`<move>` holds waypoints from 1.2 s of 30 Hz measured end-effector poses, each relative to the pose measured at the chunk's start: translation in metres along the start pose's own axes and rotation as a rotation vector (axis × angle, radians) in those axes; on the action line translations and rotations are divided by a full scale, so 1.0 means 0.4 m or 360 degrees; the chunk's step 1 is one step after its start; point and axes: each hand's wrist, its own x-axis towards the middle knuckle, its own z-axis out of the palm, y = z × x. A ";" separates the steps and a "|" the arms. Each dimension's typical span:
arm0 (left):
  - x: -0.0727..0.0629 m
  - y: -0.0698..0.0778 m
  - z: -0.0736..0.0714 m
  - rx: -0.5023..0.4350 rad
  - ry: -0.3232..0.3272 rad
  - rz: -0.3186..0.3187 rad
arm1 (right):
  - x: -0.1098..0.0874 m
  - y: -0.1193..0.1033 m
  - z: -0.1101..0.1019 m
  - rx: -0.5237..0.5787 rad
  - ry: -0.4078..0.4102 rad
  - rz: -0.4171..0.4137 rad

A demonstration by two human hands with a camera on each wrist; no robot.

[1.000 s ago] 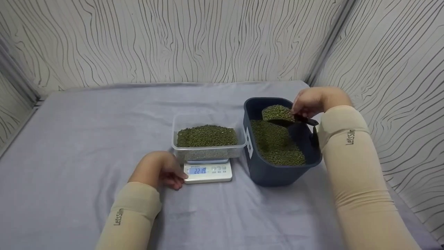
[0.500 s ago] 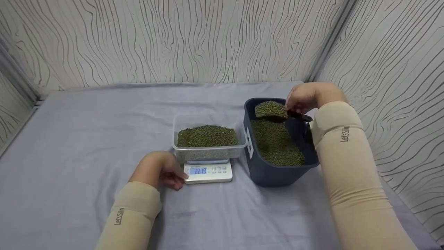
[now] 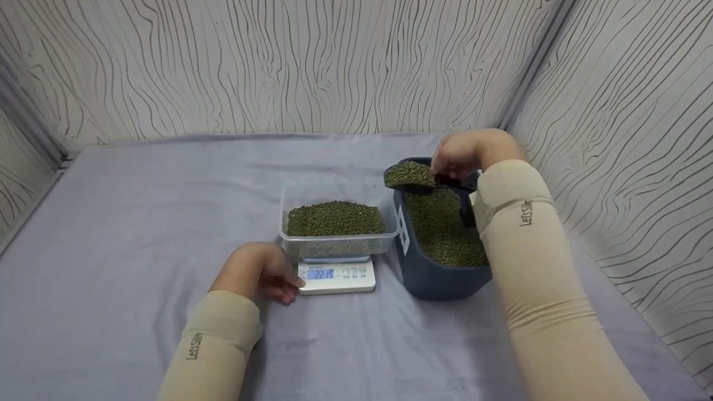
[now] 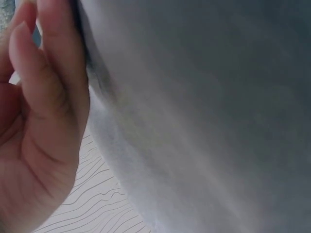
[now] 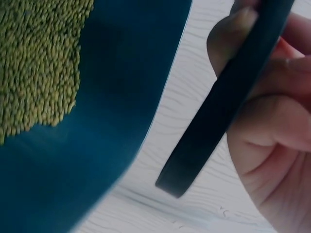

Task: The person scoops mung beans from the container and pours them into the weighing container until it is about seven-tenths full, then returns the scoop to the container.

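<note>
My right hand (image 3: 458, 157) grips the black handle of a scoop (image 3: 445, 181) heaped with green mung beans (image 3: 411, 175). The scoop hangs over the upper left rim of a dark blue bin (image 3: 445, 284), which also holds mung beans. In the right wrist view the handle (image 5: 218, 111) slants between thumb and fingers. My left hand (image 3: 267, 273) holds the left front corner of a white kitchen scale (image 3: 337, 285), thumb on its edge; its display seems to read 2219. A clear plastic container (image 3: 340, 245) of mung beans stands on the scale.
A grey cloth (image 3: 139, 223) covers the table. Wood-grain patterned panels (image 3: 278, 67) stand behind it and at the sides. The bin is close against the container's right side.
My right hand has carried the full scoop left, from inside the bin to above its left rim. The left hand stays at the scale, and the reading looks the same.
</note>
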 end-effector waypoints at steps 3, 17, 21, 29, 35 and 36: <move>0.001 0.002 0.000 0.0010 -0.0008 0.0001 | 0.007 -0.016 0.011 -0.0029 0.0043 -0.0001; 0.002 0.008 0.006 0.0014 -0.0037 0.0018 | 0.020 -0.072 0.035 -0.0342 0.0131 0.0024; 0.002 0.012 0.007 0.0056 -0.0065 0.0023 | 0.016 -0.086 0.035 -0.0484 0.0186 0.0024; 0.002 0.013 0.008 0.0066 -0.0067 0.0029 | 0.004 -0.120 0.048 -0.0719 0.0313 0.0008; 0.003 0.010 0.007 0.0065 -0.0067 0.0034 | -0.008 -0.165 0.072 -0.1009 0.0451 0.0011; 0.003 0.010 0.006 0.0068 -0.0070 0.0035 | -0.010 -0.172 0.077 -0.1054 0.0472 0.0020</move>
